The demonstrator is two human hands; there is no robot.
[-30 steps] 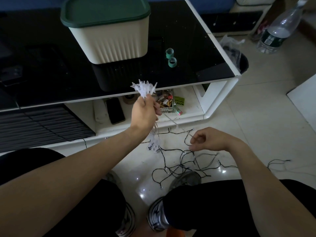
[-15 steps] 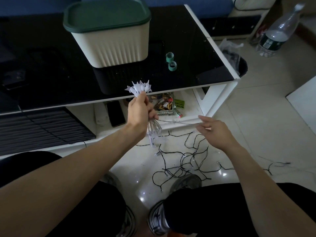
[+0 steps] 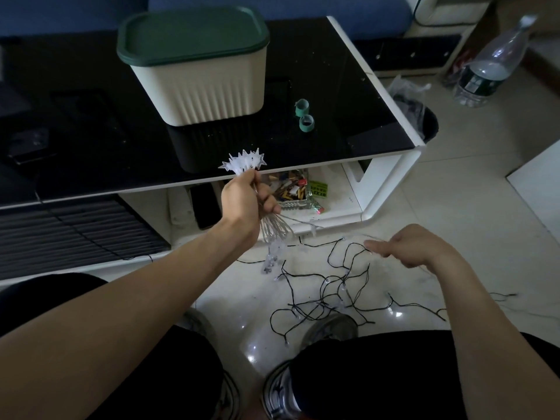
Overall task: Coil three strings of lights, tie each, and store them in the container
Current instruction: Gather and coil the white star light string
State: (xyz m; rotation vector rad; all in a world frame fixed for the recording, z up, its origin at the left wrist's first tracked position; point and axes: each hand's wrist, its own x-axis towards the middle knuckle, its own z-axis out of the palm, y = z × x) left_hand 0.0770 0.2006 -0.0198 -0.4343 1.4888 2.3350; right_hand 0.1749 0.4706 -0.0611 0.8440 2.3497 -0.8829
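left hand (image 3: 245, 198) clenched round a bunch of star lights (image 3: 242, 161), raised so gathered loops hang free. right hand (image 3: 409, 245) pinches the thin clear wire, keeping it taut for the next loop. black string (image 3: 330, 286) lies tangled on floor. container (image 3: 197, 65) closed on bench (image 3: 348, 86).

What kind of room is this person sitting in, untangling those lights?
Most likely a living room at home. A low coffee table with a glossy black top stands before a blue sofa, the floor is pale tile, and a small bin and a water bottle sit nearby.
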